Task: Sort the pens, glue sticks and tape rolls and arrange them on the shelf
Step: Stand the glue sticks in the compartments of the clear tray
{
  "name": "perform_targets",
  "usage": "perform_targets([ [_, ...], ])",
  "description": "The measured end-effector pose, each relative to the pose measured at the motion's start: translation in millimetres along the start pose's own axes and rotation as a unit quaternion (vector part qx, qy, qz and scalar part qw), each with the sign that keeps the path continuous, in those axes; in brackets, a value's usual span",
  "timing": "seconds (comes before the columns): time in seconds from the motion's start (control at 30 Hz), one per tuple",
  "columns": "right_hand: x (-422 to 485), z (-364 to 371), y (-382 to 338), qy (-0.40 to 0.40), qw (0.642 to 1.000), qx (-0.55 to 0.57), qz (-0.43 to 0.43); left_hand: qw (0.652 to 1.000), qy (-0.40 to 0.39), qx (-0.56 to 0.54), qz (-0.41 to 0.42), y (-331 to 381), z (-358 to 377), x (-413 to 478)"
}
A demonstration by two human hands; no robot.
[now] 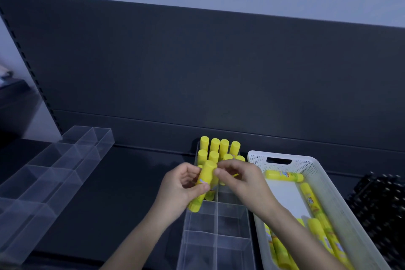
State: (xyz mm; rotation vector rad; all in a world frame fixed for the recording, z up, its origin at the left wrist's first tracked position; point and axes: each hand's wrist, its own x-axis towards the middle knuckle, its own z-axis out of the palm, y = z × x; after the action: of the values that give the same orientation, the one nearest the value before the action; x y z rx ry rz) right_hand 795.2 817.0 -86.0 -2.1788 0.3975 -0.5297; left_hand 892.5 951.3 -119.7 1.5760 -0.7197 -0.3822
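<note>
On the dark shelf, centre: clear divided organiser, long axis running away from the viewer. Its far compartments hold upright yellow glue sticks, caps up, packed in rows and touching one another.

Just right of it, touching or nearly so: white perforated basket with a handle slot in its far wall. Loose glue sticks lie flat inside, one across the far end and several lengthwise along the right side and near end.

Left side: second clear divided organiser, set at an angle, well apart from the first. Far right edge: black lattice crate, partly cut off.

Left hand grips one glue stick around its body, thumb across the front. Stick tilted, cap up and to the right, above the organiser's left edge, just in front of the standing rows.

Right hand is curled, fingertips at that stick's cap. Cannot tell whether it pinches the cap or only touches it.
</note>
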Motion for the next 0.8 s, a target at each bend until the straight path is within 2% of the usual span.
perform_targets([
  [0.13,-7.4,-0.9,3.1,-0.018,0.998,0.056,0.024,0.999,-0.043,-0.003,0.009,6.6,18.2,2.9],
  [0.2,-7.0,-9.1,8.1,-0.007,0.998,0.055,0.044,0.997,-0.072,0.033,-0.007,3.0,19.3,3.2],
  [0.27,-4.4,-20.9,13.9,0.026,0.997,-0.006,0.066,0.980,-0.095,0.174,-0.010,-7.1,15.4,3.7],
  [0.33,1.0,-29.1,19.1,0.060,0.992,-0.079,0.081,0.939,-0.131,0.319,-0.006,-16.9,12.2,1.1],
  [0.4,4.4,-28.7,24.6,0.056,0.988,-0.118,0.087,0.909,-0.156,0.386,0.010,-24.3,13.7,-2.1],
  [0.47,5.8,-21.1,30.6,0.017,0.987,-0.129,0.091,0.898,-0.153,0.410,0.042,-28.1,16.8,-3.6],
  [0.57,5.5,-8.0,39.4,-0.035,0.984,-0.148,0.088,0.905,-0.130,0.400,0.067,-32.1,17.4,-2.1],
  [0.8,8.8,2.2,46.3,-0.062,0.977,-0.195,0.066,0.906,-0.114,0.396,0.096,-39.4,18.7,-2.0],
])
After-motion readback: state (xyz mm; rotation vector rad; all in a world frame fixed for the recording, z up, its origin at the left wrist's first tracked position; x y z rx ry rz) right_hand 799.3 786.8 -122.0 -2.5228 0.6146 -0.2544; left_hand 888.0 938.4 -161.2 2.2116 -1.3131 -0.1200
